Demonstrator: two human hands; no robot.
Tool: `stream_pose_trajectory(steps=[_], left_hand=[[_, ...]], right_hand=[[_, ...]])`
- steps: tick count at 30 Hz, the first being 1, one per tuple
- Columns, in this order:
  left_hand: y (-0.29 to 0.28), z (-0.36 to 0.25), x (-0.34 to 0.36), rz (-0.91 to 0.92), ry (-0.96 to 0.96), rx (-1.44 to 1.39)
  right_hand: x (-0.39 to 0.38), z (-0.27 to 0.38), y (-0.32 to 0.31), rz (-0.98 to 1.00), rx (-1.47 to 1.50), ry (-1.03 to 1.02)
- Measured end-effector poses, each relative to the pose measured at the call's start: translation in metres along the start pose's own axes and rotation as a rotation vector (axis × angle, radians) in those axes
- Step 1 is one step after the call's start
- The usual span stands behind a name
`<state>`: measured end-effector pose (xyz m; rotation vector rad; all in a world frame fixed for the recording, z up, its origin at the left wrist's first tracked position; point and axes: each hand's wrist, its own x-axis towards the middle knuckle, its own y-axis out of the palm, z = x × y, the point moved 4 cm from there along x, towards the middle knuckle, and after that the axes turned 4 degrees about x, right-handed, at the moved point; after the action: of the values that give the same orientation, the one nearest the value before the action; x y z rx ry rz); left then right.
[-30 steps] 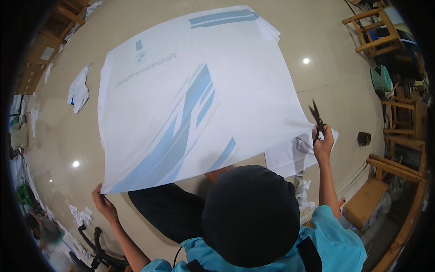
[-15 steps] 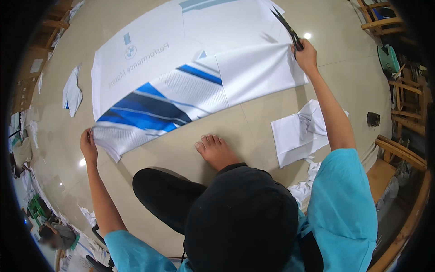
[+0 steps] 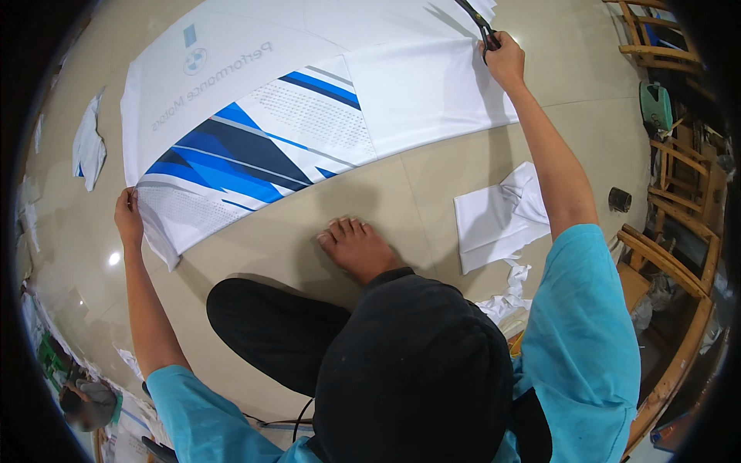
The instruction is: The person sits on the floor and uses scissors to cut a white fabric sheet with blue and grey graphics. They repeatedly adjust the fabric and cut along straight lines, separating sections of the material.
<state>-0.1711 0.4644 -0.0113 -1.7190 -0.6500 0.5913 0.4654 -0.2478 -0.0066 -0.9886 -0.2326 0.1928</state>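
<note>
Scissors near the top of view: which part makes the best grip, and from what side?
Grip the scissors by the handle end, probably from the near right side, where the right hand holds them. Their blades point away from the person, up and left over the printed fabric, leaving the handles nearest.

Both bare forearms (image 3: pixel 557 158) are pointing forward, wide apart, the left grip (image 3: pixel 129 219) pinching, the right grip (image 3: pixel 505 62) clenching.
</note>
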Motion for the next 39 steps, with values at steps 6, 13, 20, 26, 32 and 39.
stream_pose_trajectory(steps=[6, 13, 20, 26, 32, 39], left_hand=[[0.007, 0.004, 0.005, 0.000, -0.005, 0.002], [0.011, 0.016, 0.001, 0.006, -0.006, 0.008], [0.016, 0.013, 0.009, 0.002, -0.012, 0.018], [0.019, 0.019, 0.011, 0.020, -0.032, 0.049], [0.018, 0.025, 0.014, -0.009, 0.012, 0.203], [0.074, -0.189, -0.033, -0.264, 0.304, 0.049]], right_hand=[[0.003, -0.001, -0.004, -0.009, -0.014, 0.014], [0.010, 0.010, 0.001, 0.015, 0.029, 0.011], [0.013, 0.001, 0.007, -0.007, -0.004, -0.010], [0.014, 0.010, 0.008, 0.030, -0.030, 0.019], [0.001, 0.022, -0.002, -0.074, 0.030, 0.025], [-0.102, 0.029, -0.032, -0.049, 0.550, 0.248]])
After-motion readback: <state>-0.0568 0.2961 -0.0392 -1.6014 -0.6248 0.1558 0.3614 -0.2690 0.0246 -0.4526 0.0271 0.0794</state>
